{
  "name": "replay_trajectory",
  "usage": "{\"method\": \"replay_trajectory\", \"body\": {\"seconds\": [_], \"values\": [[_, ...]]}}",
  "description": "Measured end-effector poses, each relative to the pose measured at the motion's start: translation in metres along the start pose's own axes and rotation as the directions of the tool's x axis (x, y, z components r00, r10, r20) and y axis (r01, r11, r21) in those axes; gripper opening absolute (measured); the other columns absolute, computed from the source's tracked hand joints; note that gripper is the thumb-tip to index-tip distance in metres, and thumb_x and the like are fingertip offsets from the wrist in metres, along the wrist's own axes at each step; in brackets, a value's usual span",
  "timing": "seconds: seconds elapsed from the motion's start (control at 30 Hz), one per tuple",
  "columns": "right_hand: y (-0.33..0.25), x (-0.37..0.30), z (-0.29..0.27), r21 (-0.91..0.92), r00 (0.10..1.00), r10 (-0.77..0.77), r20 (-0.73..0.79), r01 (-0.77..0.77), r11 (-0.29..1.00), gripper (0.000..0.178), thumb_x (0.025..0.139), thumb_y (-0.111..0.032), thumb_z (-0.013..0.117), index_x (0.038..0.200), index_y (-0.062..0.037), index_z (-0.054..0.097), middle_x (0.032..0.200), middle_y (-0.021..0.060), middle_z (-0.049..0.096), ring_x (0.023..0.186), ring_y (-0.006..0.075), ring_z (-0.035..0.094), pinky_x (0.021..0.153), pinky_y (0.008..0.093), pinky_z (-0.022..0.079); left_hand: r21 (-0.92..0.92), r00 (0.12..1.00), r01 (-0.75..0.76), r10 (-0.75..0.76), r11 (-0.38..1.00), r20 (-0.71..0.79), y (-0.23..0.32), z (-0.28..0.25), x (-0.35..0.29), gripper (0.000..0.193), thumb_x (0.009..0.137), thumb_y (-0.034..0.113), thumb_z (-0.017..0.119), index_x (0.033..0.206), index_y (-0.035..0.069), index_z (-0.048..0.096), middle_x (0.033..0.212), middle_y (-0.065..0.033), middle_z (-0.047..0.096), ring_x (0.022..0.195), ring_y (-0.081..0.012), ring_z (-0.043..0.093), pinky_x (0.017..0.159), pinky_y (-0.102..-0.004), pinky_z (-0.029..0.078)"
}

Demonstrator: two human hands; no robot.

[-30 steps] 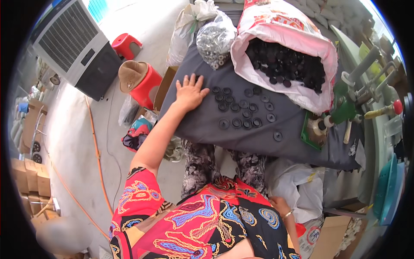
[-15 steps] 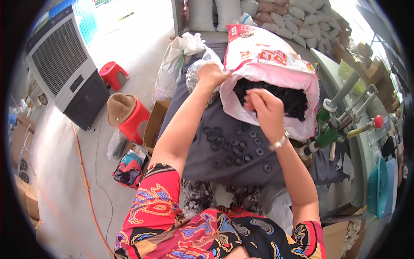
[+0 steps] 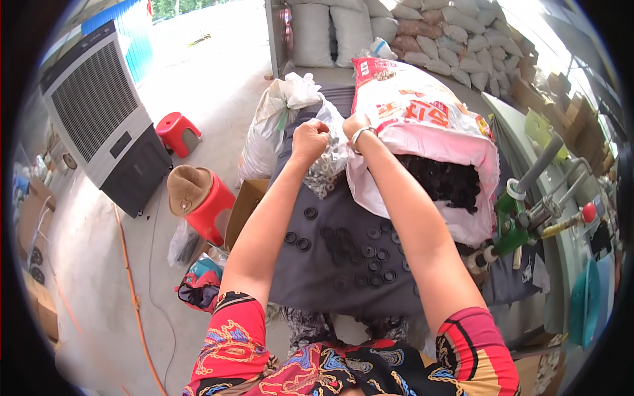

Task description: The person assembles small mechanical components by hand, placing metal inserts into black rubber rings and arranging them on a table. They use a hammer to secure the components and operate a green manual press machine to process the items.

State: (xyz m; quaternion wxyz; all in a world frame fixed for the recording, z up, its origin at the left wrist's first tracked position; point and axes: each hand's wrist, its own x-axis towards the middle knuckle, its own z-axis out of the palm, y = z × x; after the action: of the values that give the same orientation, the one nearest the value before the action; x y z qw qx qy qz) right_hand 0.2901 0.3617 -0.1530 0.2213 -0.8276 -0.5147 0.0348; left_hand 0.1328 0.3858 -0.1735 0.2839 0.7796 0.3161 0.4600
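A clear plastic bag (image 3: pixel 323 173) of small pale, ring-like parts stands at the far left of the dark cloth. My left hand (image 3: pixel 309 141) is closed on its left upper edge. Against its right upper edge my right hand (image 3: pixel 357 125) is closed too, fingertips partly hidden; what it grips, if anything, cannot be made out. To the right lies a big white and red sack (image 3: pixel 416 99), its mouth towards me and full of black parts (image 3: pixel 444 181). Several black rings (image 3: pixel 374 266) lie scattered nearer me on the cloth, partly behind my right forearm.
A tied white sack (image 3: pixel 263 142) stands left of the table (image 3: pixel 297 267). Green metal equipment (image 3: pixel 512 228) with a red knob borders its right side. Leftward are red stools (image 3: pixel 212 214), a hat (image 3: pixel 188 188), an air cooler (image 3: pixel 99 112) and an orange hose (image 3: pixel 129 277) on the floor.
My right hand has left the mouth of the big sack and moved left to the clear bag. My left hand has shifted slightly nearer me. Several black rings now lie farther left on the cloth.
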Motion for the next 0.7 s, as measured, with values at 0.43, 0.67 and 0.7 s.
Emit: {"method": "replay_trajectory", "body": {"seconds": [0.43,0.67,0.7], "values": [[-0.006,-0.042,0.029,0.369,0.910,-0.286,-0.299,0.387,0.845,0.019,0.073,-0.013,0.072,0.088,-0.0022,0.070,0.065,0.0084,0.065,0.058,0.0154,0.059,0.059,0.0323,0.046,-0.565,0.877,0.480,-0.363,0.671,0.314,-0.023,0.019,0.023,0.026,0.088,0.024,0.066,0.074,0.002,0.063,0.063,-0.0054,0.059,0.049,-0.0152,0.058,0.039,-0.0301,0.049],[-0.010,-0.047,0.015,0.767,0.992,0.015,-0.126,0.088,0.635,0.021,0.089,-0.020,0.061,0.089,0.0005,0.067,0.069,0.0051,0.062,0.055,0.0121,0.056,0.049,0.0291,0.045,-0.640,0.855,0.519,-0.339,0.567,0.393,-0.027,0.014,0.026,0.024,0.083,0.024,0.073,0.080,0.002,0.064,0.069,-0.0071,0.063,0.056,-0.0158,0.062,0.048,-0.0304,0.054],[-0.011,-0.043,0.014,0.846,0.993,0.099,-0.064,0.001,0.534,0.023,0.091,-0.021,0.059,0.089,0.0005,0.065,0.071,0.0052,0.062,0.054,0.0123,0.055,0.048,0.0288,0.046,-0.636,0.848,0.529,-0.340,0.561,0.406,-0.027,0.013,0.025,0.026,0.082,0.025,0.074,0.081,0.002,0.064,0.070,-0.0069,0.063,0.057,-0.0156,0.062,0.049,-0.0300,0.054]]}}
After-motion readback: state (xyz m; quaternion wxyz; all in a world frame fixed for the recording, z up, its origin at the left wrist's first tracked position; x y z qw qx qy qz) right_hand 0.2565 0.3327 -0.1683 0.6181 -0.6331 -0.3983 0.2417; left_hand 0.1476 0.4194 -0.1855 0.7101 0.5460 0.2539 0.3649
